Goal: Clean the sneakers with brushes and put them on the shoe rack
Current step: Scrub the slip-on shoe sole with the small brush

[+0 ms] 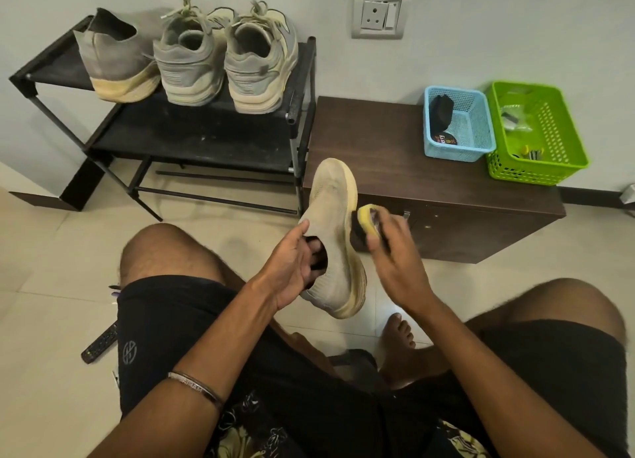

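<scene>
Brushing the held sneaker, by the look of it: the cleaning step for the last shoe, with three sneakers already standing on the top shelf of the shoe rack. Taking the rack as landmark: held sneaker just in front of its right post, toe up, sole turned right, raised off the floor above the knees. Left hand gripping the shoe at its collar, thumb outside, fingers hooked into the opening. Right hand curled round a yellow-backed brush, dark bristles touching the sneaker's side near the sole edge; blurred, likely mid-stroke. Next, probably: more strokes along the sole edge, turning the shoe with the left hand, then setting it beside the grey sock-style sneaker at the rack's left end.
</scene>
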